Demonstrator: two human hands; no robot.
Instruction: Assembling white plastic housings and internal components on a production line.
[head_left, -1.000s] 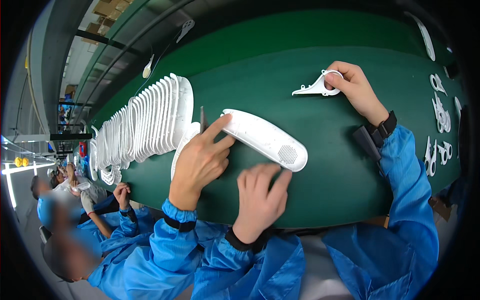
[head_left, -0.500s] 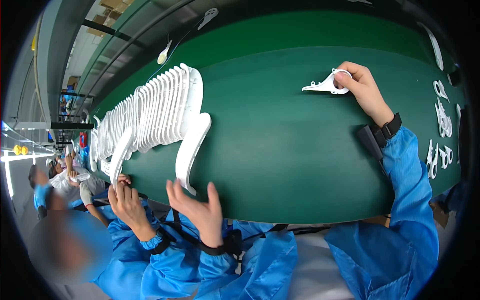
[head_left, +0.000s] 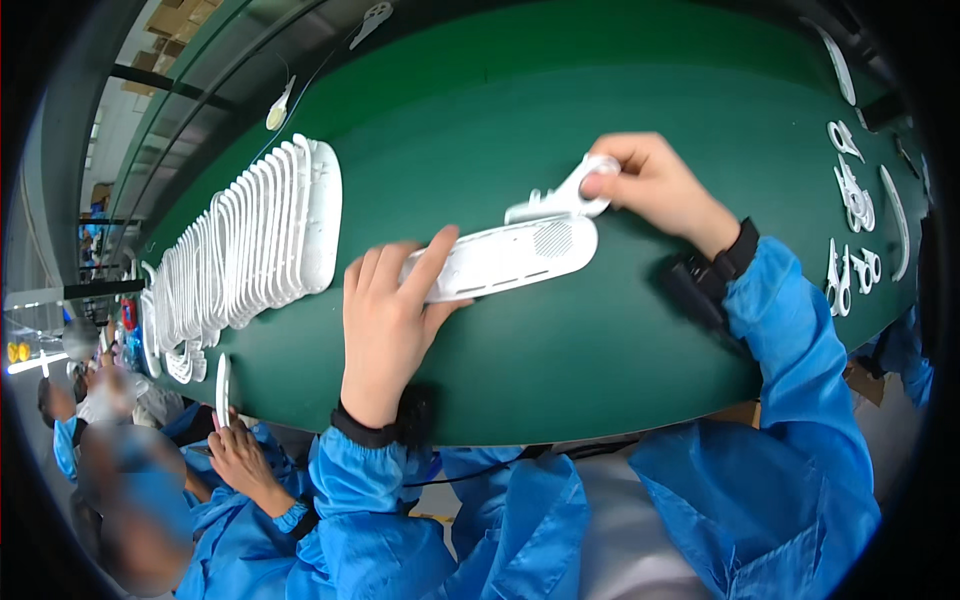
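Note:
A long white oval panel (head_left: 500, 260) with a slot and a round grille lies flat on the green table (head_left: 560, 90). My left hand (head_left: 385, 320) grips its near left end, fingers spread over the top. My right hand (head_left: 655, 185) pinches a small white handle-shaped part (head_left: 560, 200) by its ring end. That part sits against the panel's far edge, near the grille.
A row of white panels standing on edge (head_left: 260, 240) fills the table's left. Small white parts (head_left: 850, 190) and curved strips (head_left: 835, 60) lie at the right. A black object (head_left: 695, 285) lies by my right wrist. A co-worker's hand (head_left: 240, 455) holds a white piece at lower left.
Two hands at the table's middle drew back to the lower left. My left hand has come onto a panel in the middle, and my right hand brought the small part down to it.

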